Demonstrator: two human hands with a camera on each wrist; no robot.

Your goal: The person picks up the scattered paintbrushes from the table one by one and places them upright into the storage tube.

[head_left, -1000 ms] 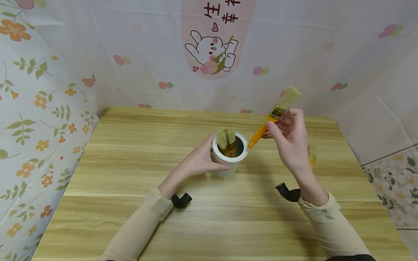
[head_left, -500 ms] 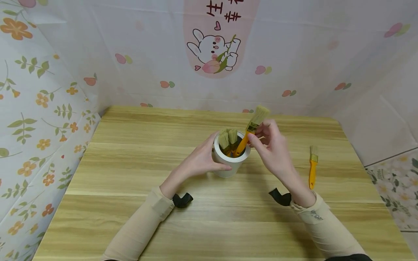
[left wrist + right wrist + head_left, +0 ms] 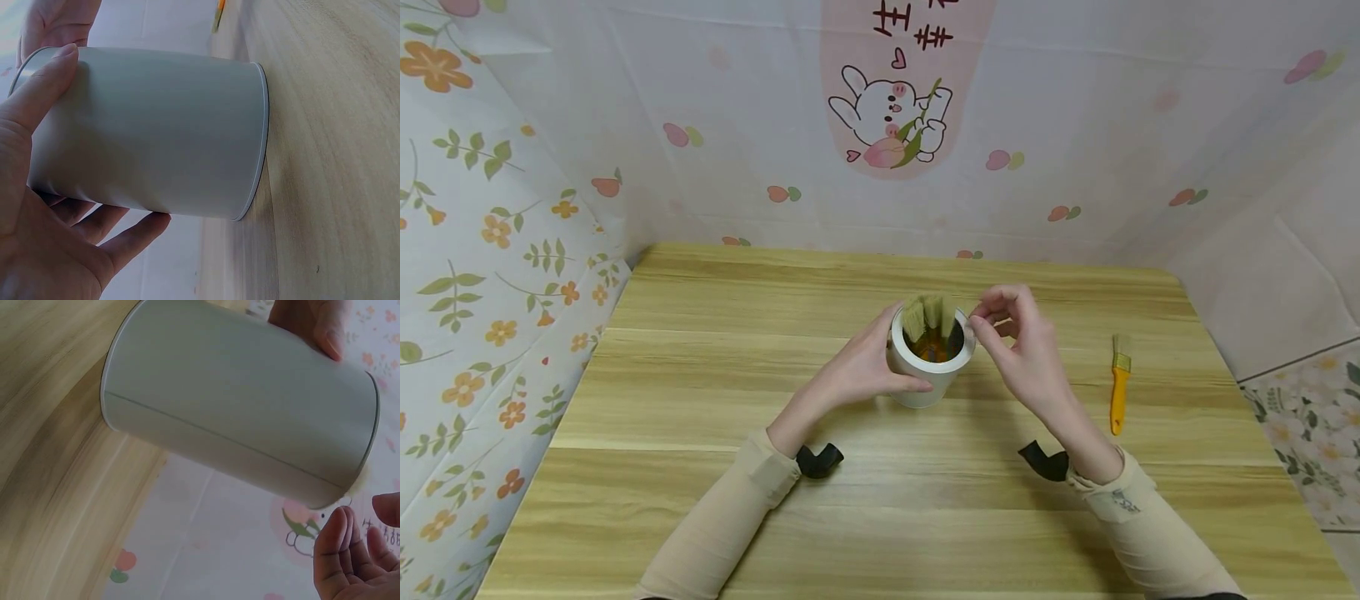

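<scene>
A white cylindrical can [image 3: 917, 390] stands on the table with paintbrushes [image 3: 931, 312] in it, their pale bristles up. My left hand [image 3: 863, 364] grips its side; in the left wrist view the thumb lies near the rim and the fingers [image 3: 140, 240] go round the far side. Just right of the rim is my right hand [image 3: 1021, 343], holding nothing. The right wrist view shows its fingers [image 3: 334, 556] loosely bent, with the thumb apart from them. Orange brush handles inside the can are mostly hidden by its wall.
Another paintbrush [image 3: 1119, 398] with an orange handle lies on the wooden table [image 3: 700, 400] at the right. Black curved pieces [image 3: 820, 461] sit at both wrists. Patterned cloth [image 3: 737, 108] hangs behind and to the left of the table.
My right hand has brought a paintbrush leftward and let it go into the can, handle down. My left hand keeps its hold on the can.
</scene>
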